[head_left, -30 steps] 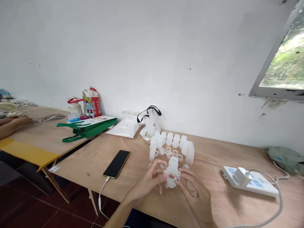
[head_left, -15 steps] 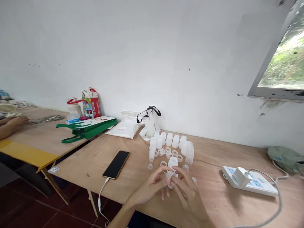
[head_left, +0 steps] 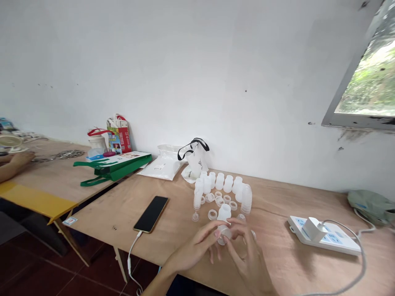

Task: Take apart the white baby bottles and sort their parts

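At the front edge of the table, my left hand [head_left: 202, 242] and my right hand [head_left: 246, 246] pinch a small translucent white plastic piece [head_left: 225, 234] between thumbs and fingers. It looks like a round cap, but fingers cover part of it. Just beyond my fingertips, a white plastic bottle [head_left: 224, 211] stands upright, with a loose ring [head_left: 212, 214] to its left. A clear dome cap [head_left: 241, 217] sits by my right hand. Farther back lie several more rings [head_left: 219, 201], bordered by an arc of upright bottles [head_left: 228, 183].
Stacked dome covers [head_left: 246, 199] stand right of the rings. A phone [head_left: 151, 213] on a cable lies to the left, a power strip [head_left: 324, 235] to the right. White bags [head_left: 163, 162] rest by the wall. Another person's hand [head_left: 21, 159] is at the left table.
The plastic piece has turned between my fingers and shows a rounder face. My right fingers have shifted around it, and the ring left of the standing bottle shows more fully.
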The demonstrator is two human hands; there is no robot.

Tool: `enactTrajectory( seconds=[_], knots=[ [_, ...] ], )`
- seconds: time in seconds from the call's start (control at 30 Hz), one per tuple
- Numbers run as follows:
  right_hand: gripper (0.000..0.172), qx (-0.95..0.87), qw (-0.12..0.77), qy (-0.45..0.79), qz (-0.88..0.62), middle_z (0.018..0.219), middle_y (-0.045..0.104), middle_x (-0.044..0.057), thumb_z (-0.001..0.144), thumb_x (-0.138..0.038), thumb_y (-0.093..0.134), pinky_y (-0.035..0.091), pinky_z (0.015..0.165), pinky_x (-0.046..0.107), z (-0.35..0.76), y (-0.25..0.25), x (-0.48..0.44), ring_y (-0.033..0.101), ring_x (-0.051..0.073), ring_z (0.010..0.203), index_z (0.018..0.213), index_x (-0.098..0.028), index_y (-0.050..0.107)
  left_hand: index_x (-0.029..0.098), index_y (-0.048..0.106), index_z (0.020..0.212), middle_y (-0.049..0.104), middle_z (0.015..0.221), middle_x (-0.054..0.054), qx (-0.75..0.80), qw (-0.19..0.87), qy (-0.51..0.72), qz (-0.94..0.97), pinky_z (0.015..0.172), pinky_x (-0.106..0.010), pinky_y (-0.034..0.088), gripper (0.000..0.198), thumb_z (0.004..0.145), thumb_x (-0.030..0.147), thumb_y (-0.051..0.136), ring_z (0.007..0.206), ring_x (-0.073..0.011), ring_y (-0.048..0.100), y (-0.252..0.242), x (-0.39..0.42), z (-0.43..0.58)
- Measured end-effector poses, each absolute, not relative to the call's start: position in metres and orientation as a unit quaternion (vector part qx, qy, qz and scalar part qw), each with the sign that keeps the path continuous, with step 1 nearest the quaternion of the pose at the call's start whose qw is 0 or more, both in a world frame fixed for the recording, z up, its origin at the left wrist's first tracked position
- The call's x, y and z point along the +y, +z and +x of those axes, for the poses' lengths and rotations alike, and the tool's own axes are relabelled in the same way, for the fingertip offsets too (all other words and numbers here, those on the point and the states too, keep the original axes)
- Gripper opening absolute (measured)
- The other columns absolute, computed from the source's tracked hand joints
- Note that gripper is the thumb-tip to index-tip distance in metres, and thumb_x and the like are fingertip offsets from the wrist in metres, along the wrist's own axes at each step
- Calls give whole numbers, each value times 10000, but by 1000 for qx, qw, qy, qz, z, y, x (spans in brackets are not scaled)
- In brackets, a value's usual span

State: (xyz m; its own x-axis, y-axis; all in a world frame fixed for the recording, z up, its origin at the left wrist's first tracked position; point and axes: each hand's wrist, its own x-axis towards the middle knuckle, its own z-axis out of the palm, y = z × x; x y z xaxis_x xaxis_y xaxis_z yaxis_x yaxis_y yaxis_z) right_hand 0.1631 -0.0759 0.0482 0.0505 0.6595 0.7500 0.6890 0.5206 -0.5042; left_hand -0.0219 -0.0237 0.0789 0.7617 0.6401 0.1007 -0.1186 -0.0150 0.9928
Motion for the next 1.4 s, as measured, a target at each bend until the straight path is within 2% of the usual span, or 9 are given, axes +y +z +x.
enactTrajectory(
  seconds=[0.13,0.3,0.53,0.67,0.83,0.97,1.1,1.3,1.4],
  knots=[
    [195,-665,530,106,-516,856,745,-1,991,-417,608,599,665,260,161,52,-78,717,165,708,1110,-269,649,248,570,1354,641,1045,-51,191,671,280,659,656,-243,504,490,983,568,581,727,-136,626,78,-24,-22],
    [225,-655,526,209,-501,881,751,9,1010,-432,575,559,569,227,162,58,-84,714,164,707,1140,-277,673,205,584,1309,639,908,-41,196,655,290,669,629,-243,488,498,1011,594,497,704,-151,616,81,-27,-21],
    [229,-636,568,189,-487,687,680,-7,1004,-423,574,559,571,238,155,52,-83,656,160,597,976,-236,703,208,621,1245,596,861,-16,227,603,318,696,648,-240,458,476,1027,594,449,688,-145,551,79,-35,-13],
    [271,-624,585,175,-488,641,646,-17,994,-437,583,547,524,219,153,49,-80,607,140,536,847,-234,686,209,663,1217,645,935,-41,238,567,337,713,732,-250,456,446,1035,561,458,820,-181,577,83,-38,-10],
    [273,-629,569,133,-513,638,649,-14,985,-430,596,539,519,218,154,53,-81,620,142,549,823,-238,702,228,720,1206,717,1013,-58,265,520,345,735,809,-271,457,416,1041,518,473,950,-230,628,88,-37,-11],
    [231,-654,555,89,-506,649,685,-13,985,-409,596,523,496,212,153,60,-82,652,143,541,893,-242,726,224,746,1202,754,1023,-66,285,500,351,739,728,-257,445,418,1029,512,497,890,-230,643,87,-34,-12],
    [215,-669,549,23,-501,588,631,-34,984,-377,595,494,483,214,153,56,-82,602,129,480,871,-240,717,239,759,1193,770,999,-55,303,465,351,754,659,-243,410,396,1025,495,508,814,-209,643,84,-34,-13],
    [197,-672,545,60,-498,728,702,-1,1016,-359,564,540,553,209,152,38,-77,659,141,579,985,-239,718,239,796,1050,740,811,-26,337,392,354,780,587,-238,352,361,1021,461,513,659,-168,563,80,-32,-17],
    [190,-678,541,19,-497,717,705,10,1014,-337,568,535,549,216,152,37,-76,664,148,572,974,-234,723,241,801,1049,727,771,-21,344,378,361,781,582,-240,350,349,1019,438,514,624,-158,535,77,-33,-15]
  ],
)
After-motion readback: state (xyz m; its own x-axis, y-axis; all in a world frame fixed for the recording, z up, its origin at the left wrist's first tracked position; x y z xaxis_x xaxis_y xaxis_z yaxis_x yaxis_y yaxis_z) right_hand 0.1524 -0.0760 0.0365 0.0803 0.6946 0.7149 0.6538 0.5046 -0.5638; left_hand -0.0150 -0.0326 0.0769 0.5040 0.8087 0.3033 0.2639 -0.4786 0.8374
